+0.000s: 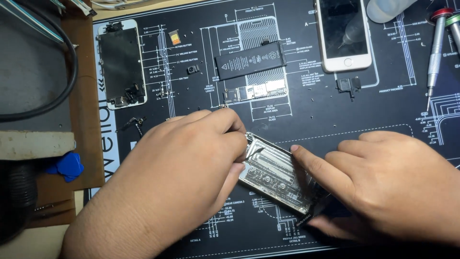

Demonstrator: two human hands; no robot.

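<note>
An opened silver phone housing (275, 175) lies tilted on the black repair mat (335, 120), near the front. My left hand (191, 163) grips its upper left corner with curled fingers, and a thin tool tip seems to show by the thumb. My right hand (383, 182) presses on the housing's right end, with the index finger laid across its inside. A black phone battery (250, 60) lies loose on the mat behind the housing, with a small circuit board (254, 92) just in front of it.
A removed screen assembly (120, 64) lies face down at the back left. A white phone (343, 33) lies at the back right, with two screwdrivers (436, 48) beyond it. Small parts and screws dot the mat. Blue picks (67, 165) and a black cable (57, 96) sit at the left.
</note>
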